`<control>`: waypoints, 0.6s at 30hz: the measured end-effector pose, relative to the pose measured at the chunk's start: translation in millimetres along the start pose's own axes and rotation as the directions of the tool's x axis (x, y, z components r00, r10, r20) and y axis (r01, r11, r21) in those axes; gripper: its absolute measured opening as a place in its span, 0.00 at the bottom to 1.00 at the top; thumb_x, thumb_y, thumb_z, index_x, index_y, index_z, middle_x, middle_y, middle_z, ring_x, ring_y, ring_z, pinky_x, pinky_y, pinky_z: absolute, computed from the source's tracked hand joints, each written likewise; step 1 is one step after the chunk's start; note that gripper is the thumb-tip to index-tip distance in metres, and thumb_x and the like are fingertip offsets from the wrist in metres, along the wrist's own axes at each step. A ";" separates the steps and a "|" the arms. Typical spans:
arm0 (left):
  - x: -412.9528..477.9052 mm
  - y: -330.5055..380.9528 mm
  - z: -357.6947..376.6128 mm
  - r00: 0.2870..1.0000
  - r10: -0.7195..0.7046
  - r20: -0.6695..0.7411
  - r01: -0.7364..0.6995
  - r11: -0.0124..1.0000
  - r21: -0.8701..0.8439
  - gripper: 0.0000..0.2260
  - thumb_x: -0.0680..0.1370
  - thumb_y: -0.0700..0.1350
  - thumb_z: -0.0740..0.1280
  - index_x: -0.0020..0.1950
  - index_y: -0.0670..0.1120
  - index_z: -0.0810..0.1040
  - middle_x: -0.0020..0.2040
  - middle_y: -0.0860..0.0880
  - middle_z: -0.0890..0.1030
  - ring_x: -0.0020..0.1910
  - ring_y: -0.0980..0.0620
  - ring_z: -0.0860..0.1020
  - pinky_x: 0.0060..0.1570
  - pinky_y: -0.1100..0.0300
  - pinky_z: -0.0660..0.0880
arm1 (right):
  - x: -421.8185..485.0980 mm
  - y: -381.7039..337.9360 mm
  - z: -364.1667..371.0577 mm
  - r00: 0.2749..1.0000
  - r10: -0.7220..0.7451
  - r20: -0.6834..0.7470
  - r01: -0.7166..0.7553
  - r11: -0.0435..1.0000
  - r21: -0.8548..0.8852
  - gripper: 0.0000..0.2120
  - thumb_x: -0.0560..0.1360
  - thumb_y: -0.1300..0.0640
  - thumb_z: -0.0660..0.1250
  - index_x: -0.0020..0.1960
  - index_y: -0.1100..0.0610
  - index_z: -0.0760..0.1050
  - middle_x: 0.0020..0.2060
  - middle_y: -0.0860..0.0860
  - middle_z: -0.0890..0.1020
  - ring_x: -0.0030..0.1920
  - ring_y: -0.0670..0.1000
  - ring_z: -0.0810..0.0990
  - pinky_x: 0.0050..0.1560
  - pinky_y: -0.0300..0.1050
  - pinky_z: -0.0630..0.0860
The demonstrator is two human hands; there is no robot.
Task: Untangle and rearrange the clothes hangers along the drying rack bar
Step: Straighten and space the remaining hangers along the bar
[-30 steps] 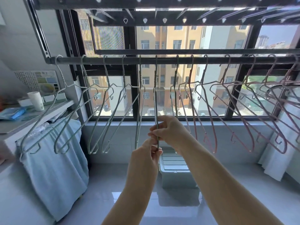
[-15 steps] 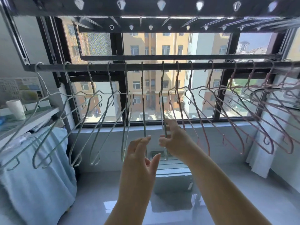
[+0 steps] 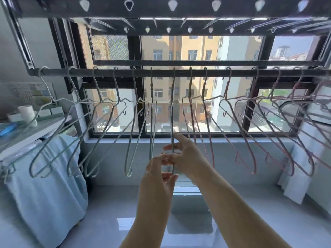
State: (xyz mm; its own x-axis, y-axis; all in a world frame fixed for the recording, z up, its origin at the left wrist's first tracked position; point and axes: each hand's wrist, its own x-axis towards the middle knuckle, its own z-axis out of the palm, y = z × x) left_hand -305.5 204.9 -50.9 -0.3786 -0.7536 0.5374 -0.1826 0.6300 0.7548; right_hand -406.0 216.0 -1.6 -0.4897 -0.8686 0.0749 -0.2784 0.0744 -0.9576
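Observation:
A dark drying rack bar point(image 3: 215, 72) runs across in front of the window. Several grey-green wire hangers point(image 3: 100, 138) hang slanted on its left half, and several pink hangers point(image 3: 249, 138) crowd and overlap on its right half. One grey-green hanger point(image 3: 172, 113) hangs edge-on at the middle. My right hand point(image 3: 187, 155) pinches its lower part, index finger stretched upward. My left hand point(image 3: 156, 181) is just below with fingers loosely curled, its thumb tip at the hanger's bottom end. A second edge-on hanger point(image 3: 151, 122) hangs just left of it.
A light blue cloth point(image 3: 44, 194) drapes off a white shelf point(image 3: 37, 130) at the left, which carries a white cup point(image 3: 26, 114). A white cloth point(image 3: 297, 183) hangs at the right. A pale box point(image 3: 189, 194) sits on the floor below my hands. A perforated rack beam point(image 3: 172, 6) runs overhead.
The view has tilted further up. My left hand let go of a hanger, opened, then came back under my right hand. My right hand stays on the middle hanger.

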 end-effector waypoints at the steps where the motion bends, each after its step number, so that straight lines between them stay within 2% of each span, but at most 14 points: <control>1: 0.1 0.3 -0.2 1.000 -0.008 -0.006 0.008 1.000 -0.002 0.19 0.69 0.37 0.71 0.52 0.55 0.69 0.46 0.63 0.73 0.38 0.64 0.78 0.40 0.78 0.72 | 0.4 -0.1 0.1 1.000 -0.001 0.011 0.001 1.000 0.004 0.36 0.71 0.68 0.68 0.73 0.52 0.56 0.51 0.51 0.78 0.48 0.52 0.82 0.52 0.50 0.80; 6: 1.8 -1.4 -1.1 0.999 -0.019 -0.032 0.019 1.000 0.013 0.20 0.69 0.36 0.71 0.57 0.50 0.72 0.48 0.56 0.76 0.38 0.62 0.79 0.39 0.76 0.72 | 4.0 -1.1 1.8 0.999 -0.010 0.041 0.009 1.000 0.023 0.34 0.72 0.69 0.66 0.73 0.53 0.57 0.50 0.51 0.78 0.48 0.51 0.82 0.53 0.49 0.79; 10: 3.2 -4.0 -2.1 0.998 -0.013 -0.063 0.015 0.999 0.039 0.20 0.69 0.36 0.72 0.57 0.50 0.72 0.45 0.57 0.76 0.44 0.67 0.77 0.39 0.76 0.73 | 5.6 -1.9 4.4 0.998 -0.017 0.057 0.015 0.999 0.030 0.34 0.73 0.68 0.65 0.73 0.53 0.57 0.50 0.50 0.78 0.44 0.48 0.82 0.51 0.45 0.80; 15: 4.4 -8.7 -2.3 0.996 -0.017 -0.085 0.021 0.998 0.051 0.23 0.68 0.35 0.72 0.55 0.57 0.70 0.42 0.57 0.77 0.40 0.66 0.77 0.36 0.76 0.71 | 6.6 -3.7 5.8 0.998 -0.029 0.057 0.030 0.999 -0.020 0.32 0.74 0.67 0.64 0.73 0.52 0.57 0.51 0.51 0.79 0.40 0.47 0.80 0.48 0.43 0.79; 18: 5.2 -12.4 -1.9 0.996 -0.019 -0.087 0.025 0.997 0.069 0.23 0.68 0.35 0.72 0.57 0.53 0.72 0.41 0.55 0.78 0.41 0.66 0.77 0.35 0.77 0.71 | 8.3 -4.6 6.6 0.997 -0.035 0.067 0.039 0.997 -0.060 0.32 0.74 0.66 0.65 0.73 0.51 0.57 0.51 0.50 0.79 0.43 0.47 0.81 0.50 0.44 0.80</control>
State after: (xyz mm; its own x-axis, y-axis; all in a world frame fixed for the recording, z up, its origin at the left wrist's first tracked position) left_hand -303.4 192.8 -56.8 -0.2951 -0.7790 0.5532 -0.2543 0.6221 0.7405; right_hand -403.3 205.3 1.6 -0.4228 -0.9018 0.0898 -0.3464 0.0692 -0.9355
